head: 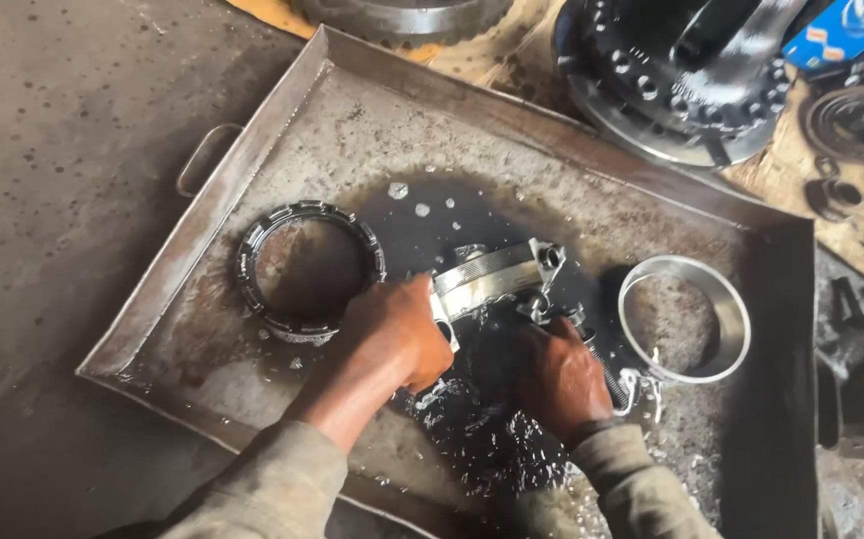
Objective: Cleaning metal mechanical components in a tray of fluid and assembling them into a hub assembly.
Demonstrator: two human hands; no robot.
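Note:
My left hand [392, 334] grips the left end of a shiny metal bearing cap [497, 274] held over a pool of dark liquid in a large metal tray [282, 110]. My right hand [557, 379] is closed just below the cap's right side, wet and splashing; what it holds is hidden. A notched dark adjuster ring [252, 255] lies in the tray to the left of my hands. A smooth bright ring [736, 329] lies to the right.
Beyond the tray's far rim sits a big dark differential housing [681, 80] with bolt holes, a toothed gear [402, 15], a blue box [851, 25] and small dark parts [856, 125] on cardboard. Stained concrete floor [53, 200] lies left of the tray.

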